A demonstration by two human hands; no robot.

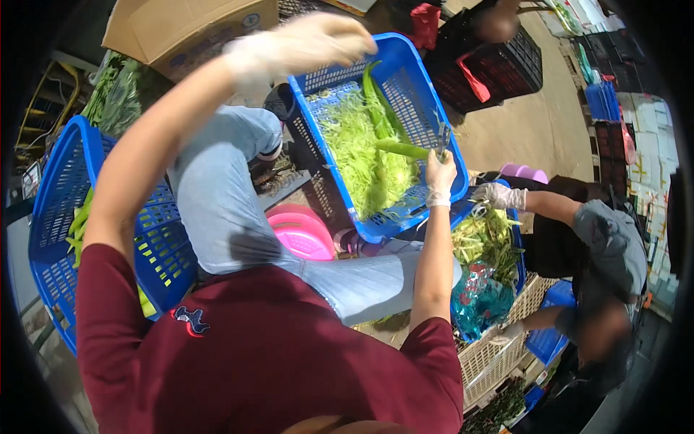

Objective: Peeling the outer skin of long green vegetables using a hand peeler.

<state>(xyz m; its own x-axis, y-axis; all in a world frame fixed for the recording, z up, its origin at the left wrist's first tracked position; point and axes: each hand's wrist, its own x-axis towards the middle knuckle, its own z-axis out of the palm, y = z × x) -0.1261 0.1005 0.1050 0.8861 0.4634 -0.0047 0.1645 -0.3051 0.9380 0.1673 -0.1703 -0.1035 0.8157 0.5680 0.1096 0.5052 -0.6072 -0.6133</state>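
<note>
the left hand (318,45), blurred and half open, is raised by the blue crate's (379,233) rim, seemingly empty; the right hand (441,173) closes around a metal tool (444,136), with a green stalk (401,149) at its fingers above the shreds (343,137), though whether it grips that too i cannot tell. a loose hold could drop the stalk; a careless left-hand reach could meet the tool.

- Shirt (282,354): maroon, with short sleeves (108,296) of the same cloth.
- Emblem (190,322), left chest: small dark blue figure edged in white, above a curved red stroke.
- Trousers (224,188): pale blue denim, full-length.
- Left hand (311,43): thin whitish glove (253,61), reaching the wrist.
- Right hand (441,173): similar whitish glove, its cuff (439,198) loosely wrinkled.
</note>
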